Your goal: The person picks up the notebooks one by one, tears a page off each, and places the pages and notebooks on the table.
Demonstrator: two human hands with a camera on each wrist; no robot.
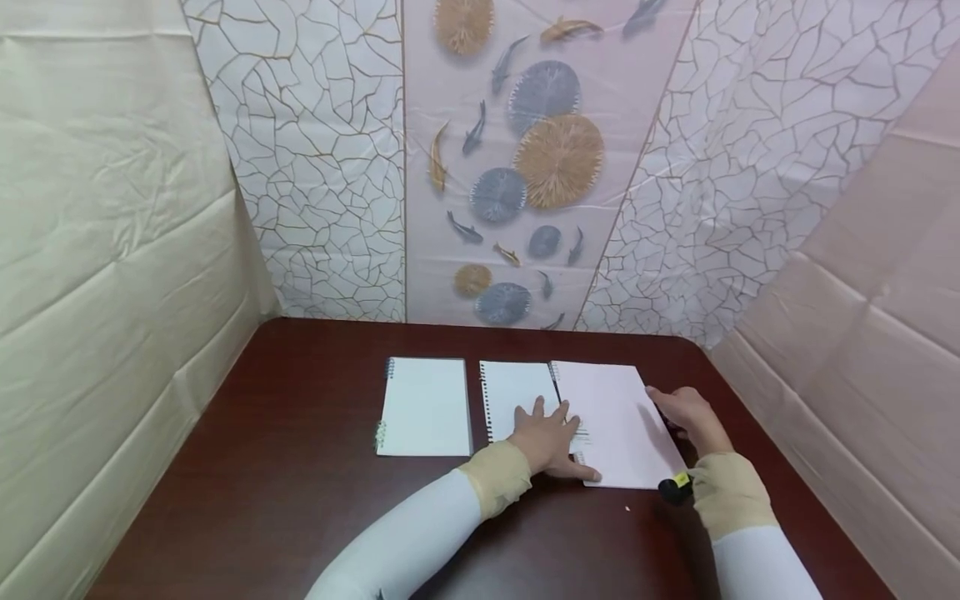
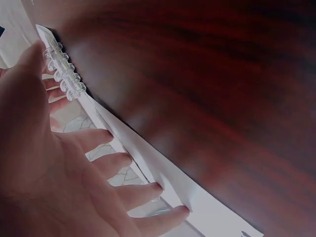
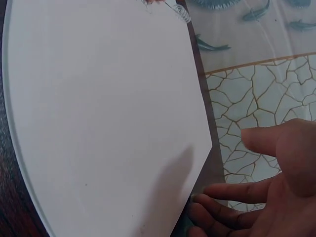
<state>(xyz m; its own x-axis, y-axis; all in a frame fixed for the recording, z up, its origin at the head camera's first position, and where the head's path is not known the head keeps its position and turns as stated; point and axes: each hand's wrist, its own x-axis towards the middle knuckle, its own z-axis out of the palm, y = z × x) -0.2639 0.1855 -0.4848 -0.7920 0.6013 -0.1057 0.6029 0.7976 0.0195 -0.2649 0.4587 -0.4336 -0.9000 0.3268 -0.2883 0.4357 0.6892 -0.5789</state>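
Note:
Three white-paged spiral notebooks lie side by side on the table. My left hand (image 1: 545,437), fingers spread, rests across the inner edges of the middle notebook (image 1: 517,385) and the larger right notebook (image 1: 618,417). In the left wrist view, its fingertips touch white paper beside the clear binding rings (image 2: 65,74). At the right notebook's outer edge is my right hand (image 1: 688,414). The right wrist view shows its thumb raised apart from the fingers (image 3: 242,192), which are at the edge of the blank page (image 3: 98,108); whether they press it is unclear.
The left notebook (image 1: 427,408) lies apart, its rings along its left side. A dark reddish-brown table (image 1: 315,517) carries everything. A patterned sheet (image 1: 330,167) hangs behind, with beige cloth (image 1: 112,250) at both sides. Near the right wrist is a black object with a yellow mark (image 1: 675,489).

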